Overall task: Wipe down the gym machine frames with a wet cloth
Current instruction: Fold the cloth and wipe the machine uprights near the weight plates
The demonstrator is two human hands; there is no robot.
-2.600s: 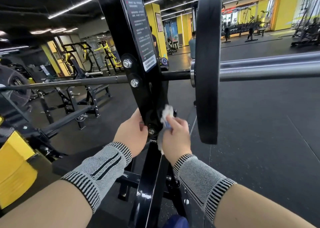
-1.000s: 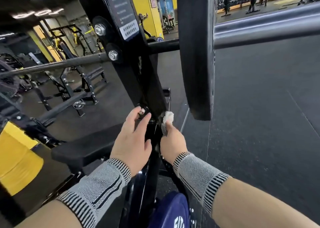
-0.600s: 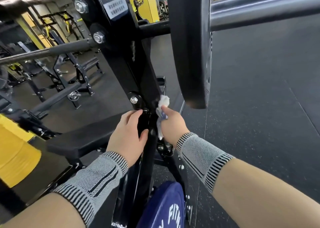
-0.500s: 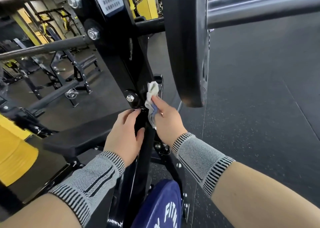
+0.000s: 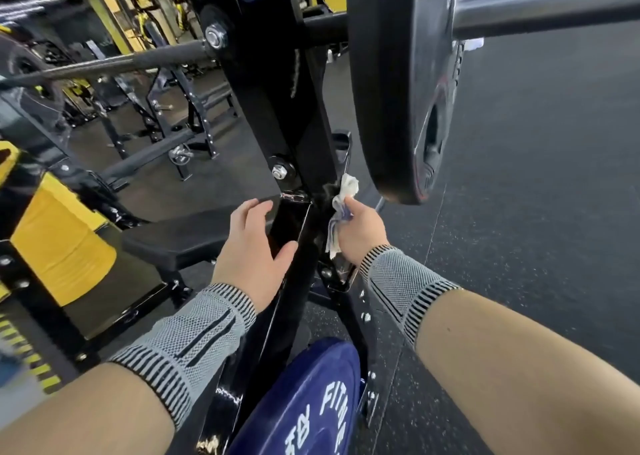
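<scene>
From the head view, the right hand [image 5: 362, 228] grips a crumpled white cloth [image 5: 341, 209] with fingers curled round it, and presses the cloth's upper end against the right edge of the black frame [image 5: 273, 108], just below the bolt [image 5: 279, 172] on the upright. The cloth hangs down along the frame's side, with a bluish part showing near the fingers. The left hand [image 5: 254, 247] lies on the frame's lower section, fingers relaxed and spread, thumb out to the right across the glossy black surface; it holds nothing. Both wrists wear grey knitted bands with black stripes. A large black plate [image 5: 401, 84] hangs on a steel bar [image 5: 547, 1] just above and to the right of the cloth, apart from it. A blue plate [image 5: 304, 402] with white lettering sits low on the frame, between the forearms. A black pad [image 5: 187, 235] lies to the left of the left hand, and a yellow block [image 5: 55, 243] further left. The floor [image 5: 536, 177] is dark speckled rubber.
</scene>
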